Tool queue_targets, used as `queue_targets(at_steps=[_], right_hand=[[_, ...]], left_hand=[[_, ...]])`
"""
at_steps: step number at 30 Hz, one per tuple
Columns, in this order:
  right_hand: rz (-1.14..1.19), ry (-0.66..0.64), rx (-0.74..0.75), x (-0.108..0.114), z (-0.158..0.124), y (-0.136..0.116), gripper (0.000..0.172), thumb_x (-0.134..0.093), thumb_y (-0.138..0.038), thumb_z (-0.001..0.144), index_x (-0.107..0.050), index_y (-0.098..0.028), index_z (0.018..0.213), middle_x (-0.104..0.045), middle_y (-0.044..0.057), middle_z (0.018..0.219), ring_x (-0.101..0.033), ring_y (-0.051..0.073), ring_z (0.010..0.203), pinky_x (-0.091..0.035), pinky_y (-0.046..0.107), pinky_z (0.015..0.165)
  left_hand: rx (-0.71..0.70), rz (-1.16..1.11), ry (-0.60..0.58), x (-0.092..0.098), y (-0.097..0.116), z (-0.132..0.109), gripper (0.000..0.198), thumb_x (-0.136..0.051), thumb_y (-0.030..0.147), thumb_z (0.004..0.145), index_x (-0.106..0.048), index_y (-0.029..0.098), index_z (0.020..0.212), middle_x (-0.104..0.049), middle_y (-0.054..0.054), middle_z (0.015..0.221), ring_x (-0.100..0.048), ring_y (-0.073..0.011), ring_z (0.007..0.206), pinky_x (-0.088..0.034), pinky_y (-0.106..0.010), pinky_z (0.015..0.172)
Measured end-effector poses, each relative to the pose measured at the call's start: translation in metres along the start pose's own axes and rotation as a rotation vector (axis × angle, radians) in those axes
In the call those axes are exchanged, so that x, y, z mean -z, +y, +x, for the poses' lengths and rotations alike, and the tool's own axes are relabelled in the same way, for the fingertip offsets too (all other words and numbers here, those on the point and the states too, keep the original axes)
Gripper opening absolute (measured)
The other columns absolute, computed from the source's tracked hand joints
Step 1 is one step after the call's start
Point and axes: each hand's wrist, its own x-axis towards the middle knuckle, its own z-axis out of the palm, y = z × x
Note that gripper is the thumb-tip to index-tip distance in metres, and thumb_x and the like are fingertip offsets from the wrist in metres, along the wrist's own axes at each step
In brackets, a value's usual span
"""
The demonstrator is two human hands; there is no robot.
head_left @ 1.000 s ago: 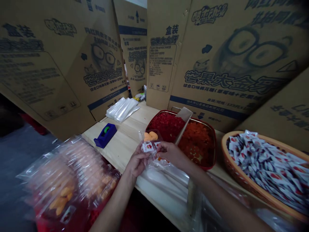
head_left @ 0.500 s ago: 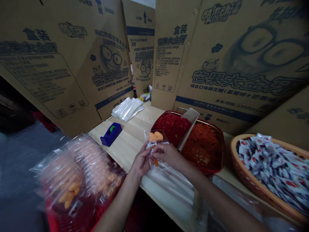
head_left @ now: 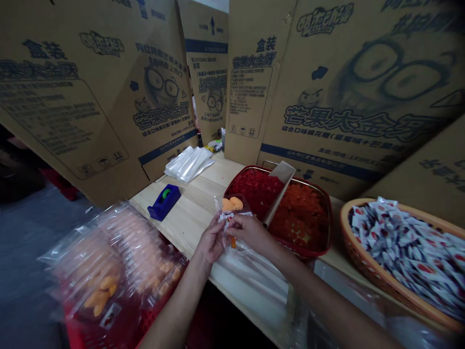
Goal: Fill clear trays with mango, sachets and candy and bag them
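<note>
My left hand [head_left: 211,241] and right hand [head_left: 249,231] meet above the front edge of the wooden table [head_left: 189,218], and both grip a clear bag [head_left: 236,245]. My left fingers and thumb press together on one side of it, while my right fingers curl over and pinch it from the other. The bag sits between my hands, just in front of the red tray [head_left: 254,170]. A white sachet [head_left: 228,218] with red print shows at the top of my grip, and 2 orange pieces [head_left: 231,204] sit just above it. I cannot tell whether they are inside the bag.

The tray holds red bits [head_left: 252,189] on 1 side of a cardboard divider [head_left: 279,191] and orange bits [head_left: 300,218] on the other. To my right, a wicker basket [head_left: 358,249] is heaped with sachets [head_left: 403,247]. To my left, a blue tape dispenser [head_left: 163,202] stands on the table, with a pile of flat clear bags [head_left: 189,164] beyond it. Filled bags [head_left: 109,261] lie stacked in a red crate [head_left: 74,334] near my left arm [head_left: 174,310]. Printed cardboard sheets [head_left: 101,97] stand along the table's far side.
</note>
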Motion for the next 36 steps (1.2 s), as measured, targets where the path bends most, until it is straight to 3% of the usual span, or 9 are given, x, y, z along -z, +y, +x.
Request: queue_targets(at_steps=[4,9,11,14,20,26,29,32,36], right_hand=[[-0.062,0.001,0.024,0.011,-0.005,-0.008,0.016,-0.049,-0.025,0.080,-0.064,-0.019,0.078,-0.066,0.001,0.075,-0.057,0.013,0.068,-0.039,0.023,0.063],[-0.456,0.345,-0.284,0.070,-0.024,0.001,0.023,-0.041,-0.027,0.084,-0.062,-0.020,0.088,-0.066,0.006,0.080,-0.059,0.017,0.070,-0.039,0.026,0.062],[-0.665,0.258,-0.481,0.094,-0.034,0.017,0.023,-0.041,-0.020,0.082,-0.064,-0.017,0.086,-0.066,0.011,0.081,-0.060,0.020,0.071,-0.038,0.027,0.060],[-0.695,0.006,-0.637,0.109,-0.047,0.046,0.010,-0.055,-0.012,0.068,-0.065,-0.014,0.068,-0.065,0.012,0.069,-0.060,0.021,0.065,-0.036,0.026,0.053],[-0.528,-0.105,-0.575,0.098,-0.056,0.082,0.013,-0.061,-0.005,0.056,-0.065,-0.017,0.061,-0.063,0.001,0.059,-0.055,0.012,0.054,-0.035,0.020,0.047],[-0.558,0.025,-0.562,0.113,-0.055,0.089,0.005,-0.061,-0.019,0.069,-0.065,-0.018,0.066,-0.064,0.002,0.064,-0.057,0.014,0.061,-0.038,0.021,0.054],[-0.629,0.140,-0.551,0.123,-0.053,0.076,0.018,-0.051,-0.025,0.080,-0.065,-0.017,0.072,-0.065,0.008,0.076,-0.059,0.017,0.070,-0.038,0.025,0.060],[-0.575,0.289,-0.377,0.116,-0.047,0.046,0.017,-0.051,-0.028,0.081,-0.062,-0.017,0.074,-0.063,0.007,0.082,-0.057,0.017,0.075,-0.038,0.025,0.065],[-0.342,0.149,-0.101,0.078,-0.036,0.002,0.012,-0.061,-0.030,0.074,-0.060,-0.018,0.071,-0.059,0.002,0.077,-0.054,0.013,0.069,-0.038,0.022,0.061]], left_hand=[[-0.010,0.014,0.009,0.000,0.000,-0.002,0.052,-0.057,0.016,0.076,-0.043,0.029,0.125,-0.063,-0.004,0.108,-0.063,-0.0179,0.083,-0.048,-0.033,0.078],[0.016,0.000,0.007,0.004,0.004,-0.003,0.055,-0.057,0.015,0.077,-0.040,0.028,0.128,-0.063,-0.005,0.110,-0.062,-0.0207,0.094,-0.047,-0.039,0.085],[0.018,-0.014,0.015,0.006,0.006,-0.004,0.054,-0.055,0.012,0.078,-0.039,0.028,0.128,-0.063,-0.004,0.109,-0.063,-0.0191,0.092,-0.047,-0.040,0.086],[0.006,-0.011,0.030,0.007,0.009,-0.004,0.053,-0.053,0.010,0.079,-0.040,0.028,0.127,-0.064,-0.003,0.106,-0.064,-0.0175,0.088,-0.048,-0.041,0.086],[0.000,0.019,0.015,0.006,0.012,-0.004,0.051,-0.054,0.011,0.079,-0.041,0.028,0.125,-0.064,-0.004,0.108,-0.064,-0.0178,0.091,-0.049,-0.040,0.086],[-0.005,0.029,0.005,0.011,0.012,-0.002,0.050,-0.054,0.013,0.079,-0.041,0.030,0.125,-0.064,-0.004,0.108,-0.063,-0.0188,0.092,-0.050,-0.041,0.084],[-0.004,0.026,0.011,0.010,0.012,0.000,0.052,-0.055,0.014,0.079,-0.040,0.030,0.126,-0.063,-0.004,0.110,-0.063,-0.0195,0.094,-0.049,-0.041,0.086],[0.011,0.009,0.025,0.007,0.012,0.002,0.054,-0.055,0.014,0.079,-0.039,0.030,0.127,-0.062,-0.004,0.113,-0.061,-0.0202,0.097,-0.048,-0.041,0.087],[0.014,0.016,0.020,0.004,0.012,0.004,0.055,-0.056,0.015,0.078,-0.039,0.030,0.128,-0.060,-0.004,0.116,-0.060,-0.0215,0.099,-0.048,-0.040,0.086]])
